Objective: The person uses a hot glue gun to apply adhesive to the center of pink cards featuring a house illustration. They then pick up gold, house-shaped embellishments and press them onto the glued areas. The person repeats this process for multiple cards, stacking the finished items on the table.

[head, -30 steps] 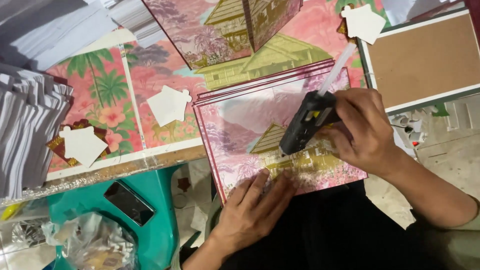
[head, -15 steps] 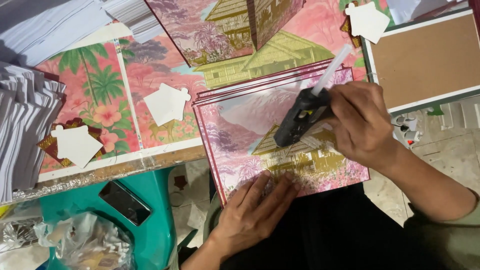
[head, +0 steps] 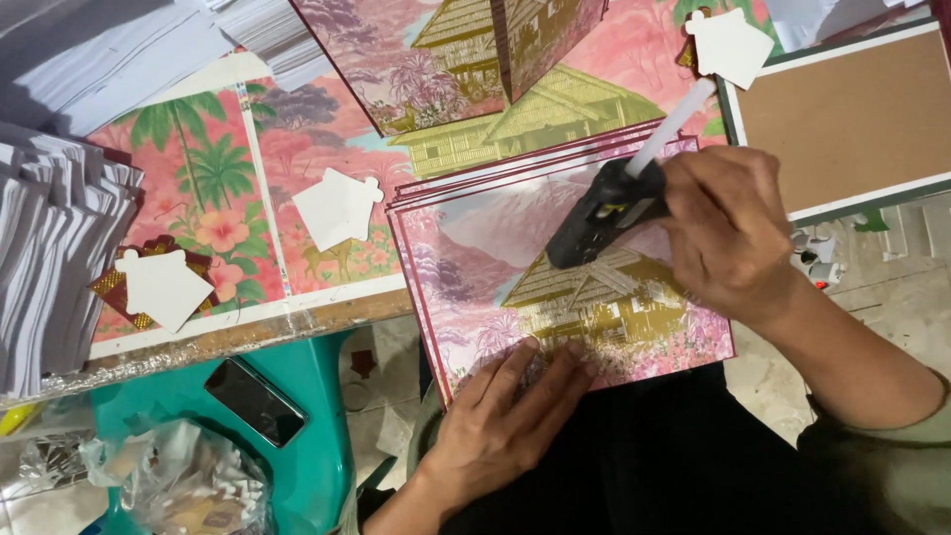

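My right hand [head: 731, 233] grips a black glue gun [head: 601, 211] with a white glue stick [head: 674, 126] poking out of its back. Its nozzle points down-left onto a pink printed card [head: 475, 238] showing a gold house, the top one of a small stack on my lap. My left hand [head: 505, 411] lies flat on the card's lower edge, fingers spread, pressing it down.
A low table holds pink floral printed sheets [head: 213, 193], white house-shaped cutouts [head: 335, 206], and a folded printed box [head: 466, 50]. White paper stacks [head: 50, 258] stand at left. A brown board [head: 852, 119] lies at right. A green stool [head: 307, 396] carries a phone [head: 255, 400] and a plastic bag [head: 183, 485].
The glue gun has moved up and slightly left across the card with my right hand. My left hand stays pressed on the card's lower edge.
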